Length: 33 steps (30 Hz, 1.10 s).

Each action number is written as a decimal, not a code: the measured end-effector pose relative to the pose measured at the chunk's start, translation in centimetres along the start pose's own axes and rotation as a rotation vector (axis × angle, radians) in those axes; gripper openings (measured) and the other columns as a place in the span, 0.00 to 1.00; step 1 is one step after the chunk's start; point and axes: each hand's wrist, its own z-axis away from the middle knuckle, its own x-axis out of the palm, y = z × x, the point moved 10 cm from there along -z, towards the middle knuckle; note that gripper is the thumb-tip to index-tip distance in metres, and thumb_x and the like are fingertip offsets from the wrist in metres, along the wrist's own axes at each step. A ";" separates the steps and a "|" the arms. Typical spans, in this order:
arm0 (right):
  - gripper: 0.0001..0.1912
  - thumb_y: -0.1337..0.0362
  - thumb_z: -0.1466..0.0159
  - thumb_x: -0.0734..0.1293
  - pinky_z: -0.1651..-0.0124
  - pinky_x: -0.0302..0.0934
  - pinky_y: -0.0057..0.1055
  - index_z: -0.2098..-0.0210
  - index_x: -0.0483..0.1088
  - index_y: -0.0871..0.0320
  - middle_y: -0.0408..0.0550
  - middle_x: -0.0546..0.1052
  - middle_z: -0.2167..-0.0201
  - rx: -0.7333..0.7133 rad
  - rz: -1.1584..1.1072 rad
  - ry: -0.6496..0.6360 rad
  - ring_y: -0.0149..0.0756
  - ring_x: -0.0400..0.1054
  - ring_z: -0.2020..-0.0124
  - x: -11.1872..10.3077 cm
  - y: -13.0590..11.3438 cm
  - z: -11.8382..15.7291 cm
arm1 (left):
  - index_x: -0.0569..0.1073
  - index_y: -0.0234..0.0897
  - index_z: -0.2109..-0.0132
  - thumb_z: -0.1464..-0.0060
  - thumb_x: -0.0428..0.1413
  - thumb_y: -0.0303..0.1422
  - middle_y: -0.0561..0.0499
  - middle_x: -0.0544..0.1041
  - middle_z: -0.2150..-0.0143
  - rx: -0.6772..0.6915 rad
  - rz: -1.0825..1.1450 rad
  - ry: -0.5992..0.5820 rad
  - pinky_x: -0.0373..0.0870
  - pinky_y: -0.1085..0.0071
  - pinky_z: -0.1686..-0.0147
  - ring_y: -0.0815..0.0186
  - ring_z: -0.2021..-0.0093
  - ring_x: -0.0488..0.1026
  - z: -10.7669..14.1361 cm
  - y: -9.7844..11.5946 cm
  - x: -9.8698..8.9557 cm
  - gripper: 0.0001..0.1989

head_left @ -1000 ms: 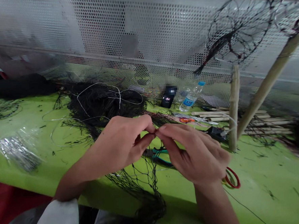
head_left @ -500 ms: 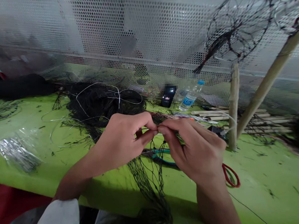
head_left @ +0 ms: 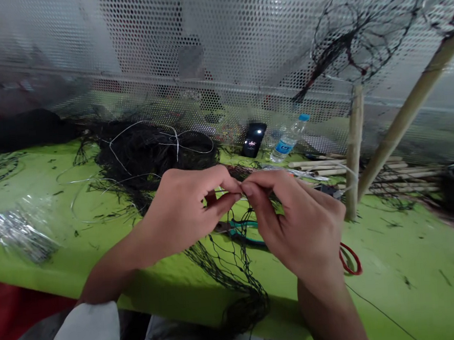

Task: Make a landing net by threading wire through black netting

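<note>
My left hand (head_left: 196, 205) is closed in a pinch at the upper end of a black knotted net (head_left: 233, 264). Fingertip to fingertip with it, my right hand (head_left: 299, 217) pinches the same end of the net. The exact strand between the fingertips is too small to make out. From there the net drops over the table edge toward my lap, its lower part bunched. Below the fingertips lie pliers with teal handles (head_left: 236, 228), partly behind the net. A red handle loop (head_left: 351, 260) shows beside my right wrist.
A heap of black netting (head_left: 141, 149) with pale wire lies behind my left hand on the green table (head_left: 390, 262). A bundle of silvery strips (head_left: 19, 231) is at left. A phone (head_left: 254, 140), a water bottle (head_left: 290, 139), wooden sticks (head_left: 408, 185) and upright poles (head_left: 354, 154) stand or lie behind.
The fingertips stay pinched together, with the right fingers shifted slightly. The hanging net has swung and its lower bunch sits a little farther right. The whole view has tilted down slightly.
</note>
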 end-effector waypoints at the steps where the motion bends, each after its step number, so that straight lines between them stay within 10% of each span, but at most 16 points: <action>1: 0.04 0.69 0.28 0.68 0.66 0.66 0.27 0.61 0.72 0.56 0.43 0.81 0.69 -0.006 0.008 0.007 0.30 0.74 0.72 -0.1 -0.1 0.0 | 0.78 0.40 0.62 0.39 0.63 0.26 0.60 0.80 0.71 -0.039 0.053 -0.005 0.64 0.77 0.74 0.76 0.77 0.70 0.0 -0.4 0.1 0.04; 12: 0.04 0.67 0.28 0.68 0.64 0.65 0.30 0.62 0.72 0.58 0.45 0.82 0.68 -0.028 0.114 -0.011 0.32 0.74 0.72 0.3 -0.1 0.1 | 0.78 0.41 0.51 0.40 0.66 0.31 0.55 0.83 0.66 -0.325 0.523 -0.010 0.73 0.81 0.78 0.72 0.75 0.77 0.2 -3.5 1.4 0.11; 23: 0.02 0.71 0.29 0.68 0.56 0.68 0.32 0.58 0.73 0.61 0.48 0.82 0.63 -0.199 -0.010 -0.202 0.35 0.78 0.62 0.7 -0.8 0.4 | 0.81 0.37 0.57 0.38 0.64 0.29 0.54 0.83 0.66 -0.271 0.540 -0.081 0.79 0.81 0.68 0.72 0.70 0.81 -0.4 -3.3 1.5 0.03; 33: 0.05 0.73 0.32 0.71 0.61 0.69 0.32 0.62 0.72 0.58 0.45 0.83 0.68 -0.174 -0.011 -0.093 0.33 0.78 0.68 -0.1 -0.7 0.2 | 0.82 0.41 0.53 0.39 0.61 0.24 0.55 0.85 0.62 -0.109 0.347 -0.117 0.76 0.78 0.69 0.70 0.67 0.82 -0.5 -1.4 0.9 0.10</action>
